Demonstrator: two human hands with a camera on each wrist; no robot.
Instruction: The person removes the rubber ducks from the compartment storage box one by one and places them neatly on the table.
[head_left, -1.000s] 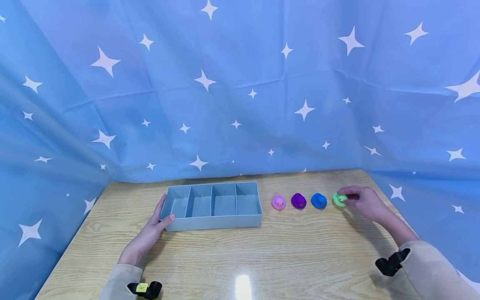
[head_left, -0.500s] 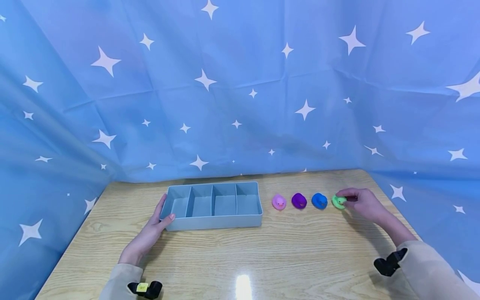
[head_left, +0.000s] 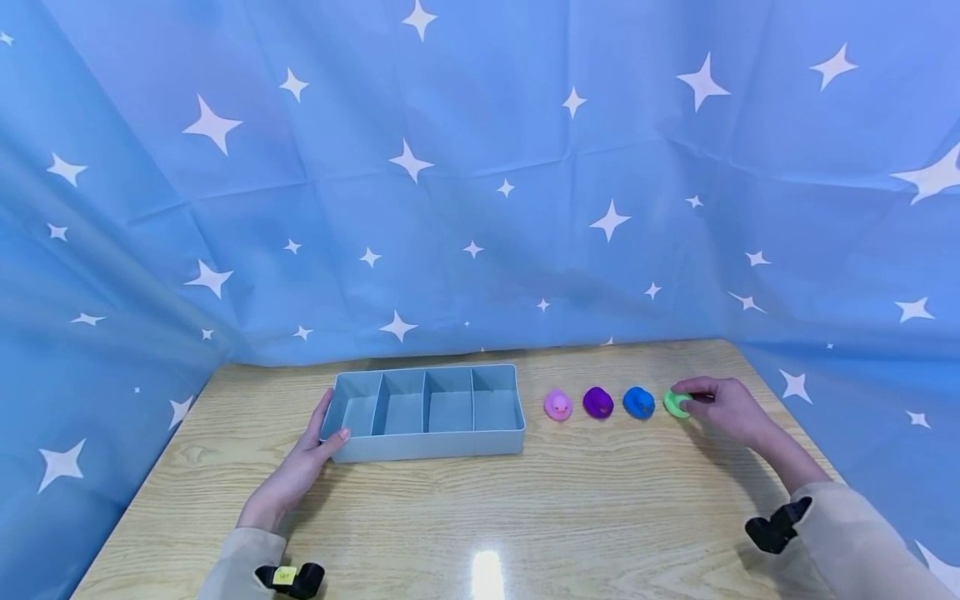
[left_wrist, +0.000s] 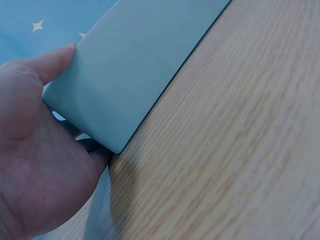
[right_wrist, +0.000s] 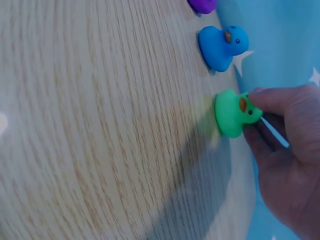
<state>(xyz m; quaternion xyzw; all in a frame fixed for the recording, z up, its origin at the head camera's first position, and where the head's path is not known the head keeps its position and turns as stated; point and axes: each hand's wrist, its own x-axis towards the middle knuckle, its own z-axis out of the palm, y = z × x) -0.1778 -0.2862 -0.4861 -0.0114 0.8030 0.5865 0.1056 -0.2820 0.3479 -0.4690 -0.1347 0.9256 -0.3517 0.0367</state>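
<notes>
A grey-blue tray with several compartments in a row lies on the table. My left hand grips its left end, thumb on the front corner; in the left wrist view the other fingers pass behind the tray's end wall. At the right, my right hand pinches a green rubber duck between thumb and fingers, the duck sitting at the table surface. Left of it stand a blue duck, a purple duck and a pink duck in one line.
The wooden table carries all of these. A blue curtain with white stars hangs behind the table and along its sides. Between the tray's right end and the pink duck lies a narrow gap. A bright light reflection shows near the front edge.
My right hand and the green duck have shifted slightly left, toward the blue duck, and the duck's face is now covered by the thumb. The left hand and tray stay in place.
</notes>
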